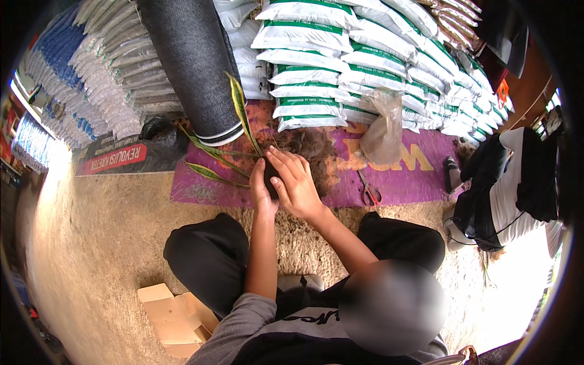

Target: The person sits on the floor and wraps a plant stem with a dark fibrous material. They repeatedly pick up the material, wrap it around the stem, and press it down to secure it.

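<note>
My left hand (261, 190) and my right hand (296, 180) are together around a small dark pot (272, 176) over a purple mat (401, 182). The left hand grips its left side. The right hand lies over its top and right side and hides most of it. A plant with long green, yellow-edged leaves (239, 106) rises out of the pot, and more of its leaves (213, 153) spread left along the mat. A pile of dark soil (316, 146) lies just beyond my hands.
Red-handled scissors (368, 193) and a clear plastic bag (383, 131) lie on the mat to the right. White-and-green sacks (340, 55) are stacked behind, beside a dark mesh roll (191, 67). A cardboard box (173, 316) sits lower left. Another person (505, 188) crouches at the right.
</note>
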### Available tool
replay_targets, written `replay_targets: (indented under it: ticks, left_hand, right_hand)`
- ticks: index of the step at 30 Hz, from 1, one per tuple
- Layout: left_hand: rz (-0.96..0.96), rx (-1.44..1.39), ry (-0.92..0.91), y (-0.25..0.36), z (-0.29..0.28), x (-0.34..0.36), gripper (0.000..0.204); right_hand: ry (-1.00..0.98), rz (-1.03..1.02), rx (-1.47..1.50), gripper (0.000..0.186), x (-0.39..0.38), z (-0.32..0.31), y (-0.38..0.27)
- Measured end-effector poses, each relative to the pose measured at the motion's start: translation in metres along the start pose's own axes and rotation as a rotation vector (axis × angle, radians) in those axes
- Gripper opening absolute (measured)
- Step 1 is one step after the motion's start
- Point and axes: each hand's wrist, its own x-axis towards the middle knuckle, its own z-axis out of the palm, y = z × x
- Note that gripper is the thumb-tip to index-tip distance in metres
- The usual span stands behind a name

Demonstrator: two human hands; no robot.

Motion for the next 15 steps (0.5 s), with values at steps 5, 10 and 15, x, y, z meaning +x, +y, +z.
replay_targets:
  ticks: [5,10,15]
  left_hand:
    - [-0.003,0.002,0.083,-0.006,0.020,-0.006,0.043]
    - [0.097,0.241,0.172,-0.017,0.009,-0.004,0.045]
    - [-0.006,0.091,0.151,-0.019,-0.010,0.004,0.037]
  right_hand:
    - [0.026,-0.016,0.055,0.046,-0.007,0.014,0.004]
    - [0.187,-0.035,0.156,0.040,-0.022,0.034,0.020]
    - [0.126,0.040,0.277,0.041,-0.016,0.035,0.019]
